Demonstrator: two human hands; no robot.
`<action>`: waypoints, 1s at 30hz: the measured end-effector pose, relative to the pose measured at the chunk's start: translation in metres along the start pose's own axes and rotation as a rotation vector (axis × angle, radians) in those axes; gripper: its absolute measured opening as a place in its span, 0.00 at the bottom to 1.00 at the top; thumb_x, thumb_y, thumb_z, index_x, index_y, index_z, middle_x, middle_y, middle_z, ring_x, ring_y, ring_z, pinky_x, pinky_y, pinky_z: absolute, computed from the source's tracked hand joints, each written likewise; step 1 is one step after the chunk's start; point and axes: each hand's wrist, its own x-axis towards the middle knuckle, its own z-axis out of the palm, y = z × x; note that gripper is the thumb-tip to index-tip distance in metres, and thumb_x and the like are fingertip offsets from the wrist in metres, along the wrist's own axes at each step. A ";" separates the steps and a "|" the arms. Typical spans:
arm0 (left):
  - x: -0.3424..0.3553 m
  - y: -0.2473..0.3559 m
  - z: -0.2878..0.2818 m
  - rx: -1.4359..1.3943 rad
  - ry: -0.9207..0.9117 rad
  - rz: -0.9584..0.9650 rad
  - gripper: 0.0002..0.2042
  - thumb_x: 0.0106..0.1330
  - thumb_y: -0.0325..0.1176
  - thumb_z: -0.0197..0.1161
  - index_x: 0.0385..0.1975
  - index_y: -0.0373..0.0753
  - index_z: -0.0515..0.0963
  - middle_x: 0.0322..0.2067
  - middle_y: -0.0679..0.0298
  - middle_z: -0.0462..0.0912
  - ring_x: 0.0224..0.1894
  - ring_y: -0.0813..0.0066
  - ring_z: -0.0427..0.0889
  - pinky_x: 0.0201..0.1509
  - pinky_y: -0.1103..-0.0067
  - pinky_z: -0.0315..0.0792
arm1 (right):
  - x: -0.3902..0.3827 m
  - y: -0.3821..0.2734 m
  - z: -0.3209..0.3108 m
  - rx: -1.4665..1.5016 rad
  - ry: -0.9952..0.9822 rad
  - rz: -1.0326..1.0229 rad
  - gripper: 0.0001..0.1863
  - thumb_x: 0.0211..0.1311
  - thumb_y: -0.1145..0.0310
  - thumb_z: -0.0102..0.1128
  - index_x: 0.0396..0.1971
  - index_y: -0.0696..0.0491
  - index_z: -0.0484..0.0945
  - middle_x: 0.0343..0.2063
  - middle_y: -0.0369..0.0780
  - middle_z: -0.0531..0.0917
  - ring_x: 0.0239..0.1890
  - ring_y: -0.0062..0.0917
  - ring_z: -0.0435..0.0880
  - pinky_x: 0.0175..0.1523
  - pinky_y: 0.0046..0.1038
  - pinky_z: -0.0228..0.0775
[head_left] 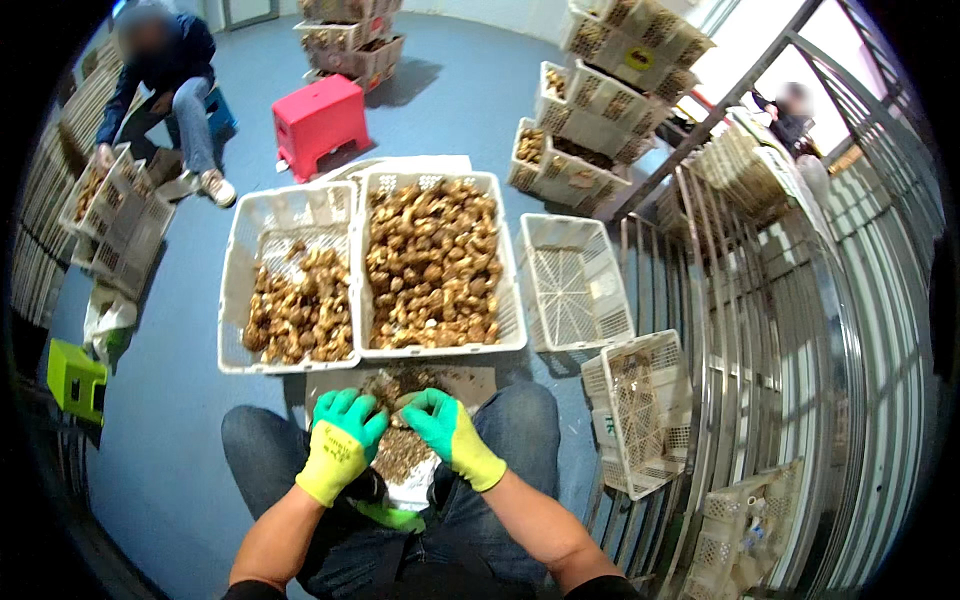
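Both my hands wear green and yellow gloves and meet low over my lap, between my knees. My left hand [343,437] is closed with its fingers curled, and what it grips, if anything, is hidden. Pinched in my right hand [452,436] is a small brownish mushroom [402,408], mostly covered by the fingers. Dark crumbs and trimmings [402,455] lie in a heap below the hands. Just beyond stand two white plastic crates: the left crate [228,300] is partly filled with brown mushrooms [300,310], the right crate [515,290] is heaped with more.
Two more white crates [577,345] [602,420] stand at my right, beside a metal rack [720,350]. Stacked crates [625,90] rise beyond. A red stool [320,120] is ahead, a green stool [77,380] at left. A person [165,80] sits at far left; another [793,115] is at far right.
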 end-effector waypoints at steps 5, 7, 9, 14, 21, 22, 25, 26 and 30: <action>0.002 0.000 0.000 -0.100 0.074 -0.045 0.14 0.45 0.30 0.74 0.34 0.45 0.81 0.37 0.60 0.80 0.43 0.52 0.79 0.46 0.59 0.69 | 0.006 0.005 -0.009 0.070 0.007 0.024 0.10 0.71 0.70 0.65 0.46 0.60 0.85 0.42 0.37 0.88 0.41 0.17 0.84 0.49 0.24 0.78; -0.004 -0.001 0.007 -0.223 0.083 -0.169 0.14 0.46 0.31 0.77 0.34 0.43 0.82 0.38 0.58 0.82 0.43 0.50 0.80 0.48 0.59 0.71 | 0.005 0.007 -0.010 -0.036 -0.050 -0.048 0.14 0.71 0.69 0.66 0.51 0.60 0.85 0.42 0.35 0.88 0.43 0.15 0.83 0.50 0.23 0.77; -0.005 -0.002 0.004 -0.242 0.016 -0.191 0.13 0.52 0.32 0.77 0.38 0.43 0.85 0.39 0.59 0.84 0.43 0.50 0.81 0.48 0.58 0.72 | -0.003 -0.008 -0.004 -0.050 -0.071 -0.089 0.14 0.72 0.67 0.67 0.51 0.59 0.85 0.41 0.33 0.88 0.42 0.13 0.82 0.48 0.21 0.76; -0.016 -0.003 0.008 -0.438 -0.044 -0.372 0.14 0.54 0.34 0.77 0.39 0.38 0.86 0.36 0.54 0.86 0.41 0.48 0.84 0.46 0.59 0.76 | 0.002 -0.002 -0.001 0.008 0.027 -0.038 0.09 0.73 0.67 0.68 0.46 0.57 0.84 0.34 0.30 0.85 0.35 0.11 0.77 0.40 0.21 0.72; -0.007 0.003 0.003 -0.587 -0.092 -0.423 0.12 0.58 0.34 0.75 0.38 0.34 0.86 0.29 0.52 0.83 0.27 0.56 0.83 0.31 0.67 0.76 | 0.003 0.014 0.000 0.136 -0.069 -0.080 0.10 0.74 0.68 0.67 0.48 0.57 0.84 0.38 0.31 0.85 0.37 0.11 0.78 0.41 0.19 0.72; -0.007 0.002 0.002 -0.591 -0.111 -0.436 0.12 0.58 0.34 0.75 0.37 0.34 0.86 0.29 0.52 0.83 0.26 0.56 0.83 0.31 0.67 0.75 | 0.004 0.015 -0.001 0.086 -0.005 -0.090 0.10 0.74 0.68 0.66 0.49 0.57 0.84 0.38 0.31 0.85 0.37 0.11 0.78 0.41 0.19 0.72; -0.009 0.002 -0.002 -0.597 -0.139 -0.495 0.11 0.59 0.34 0.75 0.36 0.34 0.85 0.28 0.52 0.83 0.25 0.57 0.83 0.30 0.66 0.74 | 0.004 0.005 -0.009 -0.063 0.027 -0.135 0.12 0.75 0.67 0.65 0.51 0.57 0.83 0.37 0.31 0.85 0.37 0.11 0.78 0.42 0.20 0.73; -0.012 0.000 -0.001 -0.579 -0.152 -0.498 0.11 0.59 0.34 0.74 0.35 0.34 0.85 0.28 0.52 0.83 0.25 0.57 0.83 0.30 0.66 0.74 | 0.001 0.000 -0.007 -0.048 -0.021 -0.117 0.12 0.75 0.67 0.65 0.52 0.57 0.83 0.38 0.31 0.85 0.37 0.11 0.79 0.43 0.20 0.73; -0.008 0.006 0.001 -0.607 -0.158 -0.477 0.10 0.60 0.34 0.74 0.35 0.35 0.85 0.27 0.52 0.82 0.24 0.56 0.81 0.30 0.66 0.74 | 0.002 0.013 -0.002 0.117 -0.093 -0.104 0.12 0.74 0.69 0.65 0.52 0.58 0.83 0.41 0.32 0.87 0.41 0.12 0.81 0.45 0.21 0.75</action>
